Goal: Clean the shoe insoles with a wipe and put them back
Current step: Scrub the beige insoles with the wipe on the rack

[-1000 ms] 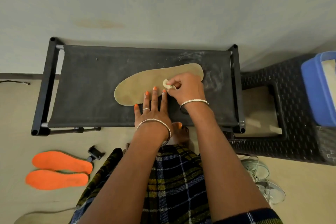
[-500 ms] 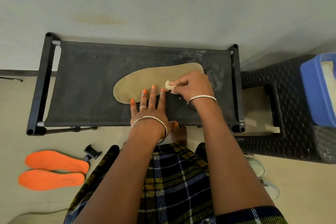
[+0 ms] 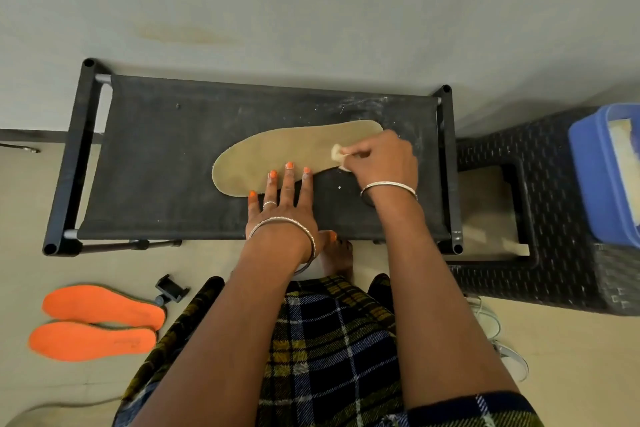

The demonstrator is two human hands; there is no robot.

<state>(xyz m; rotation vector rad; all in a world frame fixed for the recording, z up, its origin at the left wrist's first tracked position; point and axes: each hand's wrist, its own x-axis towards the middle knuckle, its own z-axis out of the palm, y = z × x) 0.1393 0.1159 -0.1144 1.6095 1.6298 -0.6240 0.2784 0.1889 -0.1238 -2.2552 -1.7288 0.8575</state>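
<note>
The wipe (image 3: 336, 153) has slid along, from the middle of the tan insole (image 3: 270, 156) a second ago towards its rounded end, the end nearest the right-hand post of the black rack (image 3: 156, 166). The right hand (image 3: 381, 159) pinches that small crumpled wad between thumb and curled fingers and rubs it on the insole's surface. The left hand (image 3: 282, 208) has not budged: fingers straight and spread, tips pressing the insole's near edge flat on the rack's fabric top. The insole lies lengthwise across the middle of the rack.

So the stroke is working outward, and this end looks close to covered; the broad end, towards the rack's left side, looks yet to be wiped. The orange insoles (image 3: 104, 305) lie side by side on the floor off the rack's front left corner. The pale shoes (image 3: 509, 357) sit on the floor off its front right corner, so putting back looks some way off.
</note>
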